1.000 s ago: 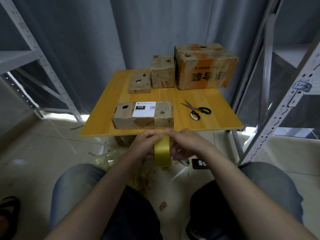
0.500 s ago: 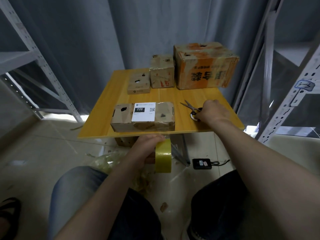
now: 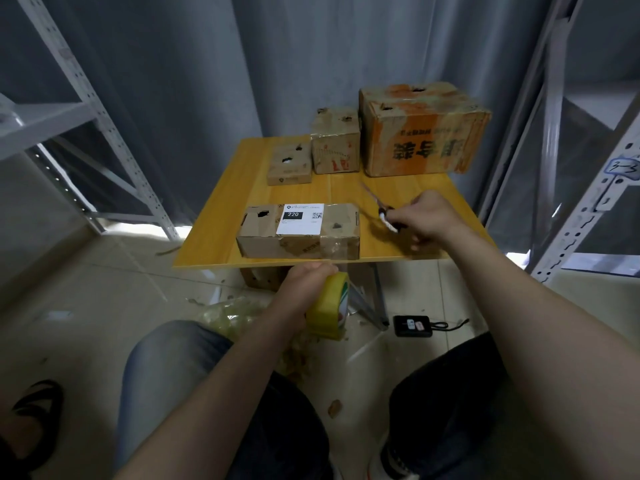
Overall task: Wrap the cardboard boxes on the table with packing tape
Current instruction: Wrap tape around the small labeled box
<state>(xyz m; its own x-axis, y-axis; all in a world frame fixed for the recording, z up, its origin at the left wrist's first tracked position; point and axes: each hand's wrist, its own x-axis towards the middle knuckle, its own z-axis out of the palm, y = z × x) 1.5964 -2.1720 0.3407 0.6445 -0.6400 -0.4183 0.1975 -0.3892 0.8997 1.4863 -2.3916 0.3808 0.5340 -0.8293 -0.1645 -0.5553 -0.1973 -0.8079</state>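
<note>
Scissors (image 3: 382, 211) motion-blurred in my right hand (image 3: 424, 216), blades smeared into a thin streak pointing up-left, handles mostly covered by my curled fingers, so I can't make out whether the blades are parted. Right hand is clamped on them, lifted above the right side of the yellow table (image 3: 242, 188). Left hand (image 3: 304, 282) is wrapped around the yellow tape roll (image 3: 330, 304), held just below the table's near edge; my fingers go out of sight behind the roll and any free tape end is too hard to see. Hands are well apart.

Long labelled box (image 3: 299, 232) sits at the near edge of the table, white label reading 220 on top, torn holes in the lid. Three more at the far edge: small flat box (image 3: 290, 164), taller small box (image 3: 335, 142) touching it, big orange-printed box (image 3: 424, 128) on the right, its right end hanging past the tabletop. Another carton (image 3: 263, 278) under the table is mostly hidden by the tabletop and my left hand. Black device (image 3: 414, 326) lies on the floor, details unreadable.

Versus half a second ago: scissors were flat on the table with my right hand just landing on them; now they are off the surface. A second ago both hands were together on the roll. Roll has barely shifted, slightly more tilted.
</note>
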